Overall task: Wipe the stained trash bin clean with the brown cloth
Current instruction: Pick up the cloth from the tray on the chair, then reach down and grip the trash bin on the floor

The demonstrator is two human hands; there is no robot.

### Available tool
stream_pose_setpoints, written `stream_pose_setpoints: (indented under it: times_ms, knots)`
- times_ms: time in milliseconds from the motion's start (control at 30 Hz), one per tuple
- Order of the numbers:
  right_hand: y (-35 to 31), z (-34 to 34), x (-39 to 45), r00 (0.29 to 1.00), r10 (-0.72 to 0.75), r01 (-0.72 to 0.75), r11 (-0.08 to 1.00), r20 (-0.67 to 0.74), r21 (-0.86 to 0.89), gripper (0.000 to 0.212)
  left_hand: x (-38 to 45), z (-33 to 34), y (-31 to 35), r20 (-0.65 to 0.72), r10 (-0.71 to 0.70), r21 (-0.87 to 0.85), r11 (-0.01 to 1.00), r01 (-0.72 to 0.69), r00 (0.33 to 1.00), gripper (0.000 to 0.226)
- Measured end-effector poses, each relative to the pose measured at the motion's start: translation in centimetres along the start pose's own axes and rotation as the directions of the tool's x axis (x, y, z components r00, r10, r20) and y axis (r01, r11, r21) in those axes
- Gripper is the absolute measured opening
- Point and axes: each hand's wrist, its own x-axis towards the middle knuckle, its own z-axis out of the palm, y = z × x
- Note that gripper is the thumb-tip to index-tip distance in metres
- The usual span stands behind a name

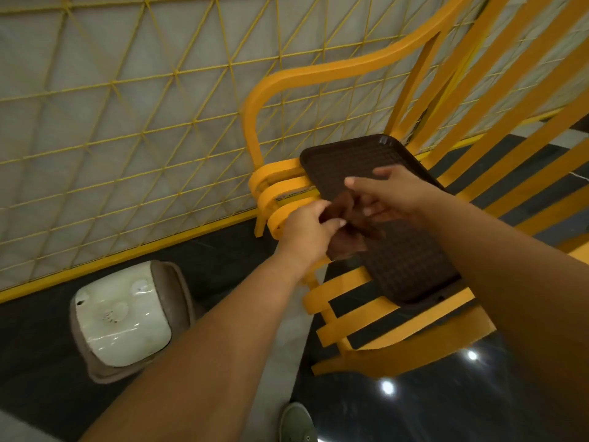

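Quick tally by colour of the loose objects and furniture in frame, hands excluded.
Brown: 2, cloth and tray
Yellow: 1, chair
White and grey: 1, trash bin
Green: 1, shoe
Total: 5

Yellow wire-grid fence (127, 129) over pale panels fills 9 to 12 o'clock. Yellow slatted bench (382, 317) from centre to 3 o'clock, dark tray (347, 157) on its seat. Glossy dark floor (414, 409) at 6 o'clock reflects ceiling lights.
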Motion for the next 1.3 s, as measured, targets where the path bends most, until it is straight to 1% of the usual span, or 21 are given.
stream_pose_setpoints:
  times_ms: [33,67,133,200,233,300,367,400,433,467,567,633,733,833,933,1033,1067,1133,1200,1267,1300]
  knots:
    - [-0.5,0.3,-0.4,0.997,-0.079,0.079,0.996,-0.004,-0.044,0.097,-0.5,-1.3,0.2,0.006,-0.016,-0.048,0.999,0.016,1.0,0.021]
    - [-0.9,0.7,-0.9,0.986,-0.163,0.166,0.981,0.041,-0.101,0.1,-1.1,-2.7,0.2,0.015,-0.031,-0.09,0.995,0.032,0.999,0.021]
    - [-1.6,1.9,-2.0,0.935,-0.259,0.309,0.931,0.241,-0.197,0.098,-2.7,-5.5,0.3,0.044,-0.053,-0.174,0.983,0.06,0.998,0.019]
    - [-2.3,3.8,-3.3,0.863,-0.245,0.375,0.896,0.442,-0.236,0.094,-4.8,-8.0,0.2,0.049,-0.076,-0.227,0.97,0.086,0.996,0.015]
    - [-2.7,4.9,-3.9,0.829,-0.227,0.389,0.891,0.512,-0.235,0.089,-5.9,-9.2,0.1,0.036,-0.094,-0.235,0.967,0.099,0.995,0.014]
    - [-3.2,7.6,-5.0,0.788,-0.214,0.419,0.874,0.577,-0.248,0.067,-8.4,-11.3,-0.1,-0.017,-0.124,-0.27,0.956,0.115,0.992,0.015]
    - [-3.5,10.4,-5.9,0.772,-0.261,0.449,0.869,0.58,-0.206,0.037,-10.9,-13.1,-0.8,-0.096,-0.15,-0.343,0.933,0.108,0.984,0.01]
    - [-3.6,11.7,-6.4,0.763,-0.287,0.431,0.893,0.579,-0.126,0.026,-12.1,-14.1,-1.2,-0.126,-0.169,-0.393,0.913,0.107,0.978,0.01]
    - [-3.5,13.1,-6.9,0.757,-0.304,0.399,0.916,0.579,-0.041,0.021,-13.3,-15.1,-1.8,-0.144,-0.192,-0.438,0.892,0.111,0.971,0.013]
    - [-3.5,14.4,-7.4,0.757,-0.315,0.372,0.928,0.573,0.019,0.021,-14.5,-16.1,-2.4,-0.15,-0.217,-0.469,0.874,0.124,0.965,0.018]
    - [-3.1,18.4,-8.6,0.781,-0.322,0.314,0.943,0.536,0.11,0.028,-18.0,-18.8,-4.7,-0.132,-0.318,-0.497,0.84,0.215,0.939,0.037]
    - [-2.8,21.1,-9.3,0.802,-0.307,0.253,0.952,0.513,0.175,0.03,-20.1,-20.4,-6.2,-0.152,-0.38,-0.523,0.814,0.252,0.912,0.039]
    - [-2.4,24.9,-10.4,0.836,-0.262,0.184,0.962,0.482,0.204,0.027,-22.0,-22.7,-8.2,-0.255,-0.396,-0.595,0.784,0.18,0.882,0.03]
    - [-2.4,28.3,-11.5,0.811,-0.212,0.087,0.965,0.546,0.246,0.031,-23.0,-24.3,-9.7,-0.326,-0.388,-0.601,0.789,0.128,0.862,0.027]
    - [-2.1,30.6,-12.0,0.79,-0.18,0.063,0.975,0.587,0.215,0.034,-23.4,-25.2,-11.2,-0.357,-0.396,-0.603,0.789,0.115,0.846,0.028]
    - [-1.0,31.8,-11.2,0.809,-0.144,0.021,0.976,0.571,0.217,0.031,-23.4,-25.6,-12.9,-0.397,-0.39,-0.588,0.803,0.096,0.831,0.024]
    - [-0.2,31.9,-10.6,0.825,-0.119,-0.013,0.973,0.552,0.229,0.03,-23.3,-25.6,-13.7,-0.424,-0.402,-0.576,0.811,0.102,0.812,0.022]
    - [1.8,31.3,-9.4,0.86,-0.057,-0.071,0.971,0.507,0.229,0.031,-23.1,-25.5,-15.3,-0.487,-0.468,-0.573,0.809,0.135,0.737,0.02]
    - [4.0,30.5,-8.2,0.903,0.007,-0.114,0.968,0.43,0.224,0.032,-22.8,-25.0,-17.4,-0.537,-0.562,-0.632,0.762,0.141,0.629,0.018]
    - [5.9,30.0,-7.0,0.946,0.08,-0.162,0.956,0.314,0.245,0.032,-22.5,-24.1,-19.3,-0.545,-0.66,-0.702,0.697,0.15,0.516,0.022]
    - [6.8,30.0,-6.4,0.96,0.116,-0.186,0.943,0.254,0.275,0.033,-22.3,-23.4,-20.3,-0.53,-0.692,-0.733,0.664,0.144,0.49,0.025]
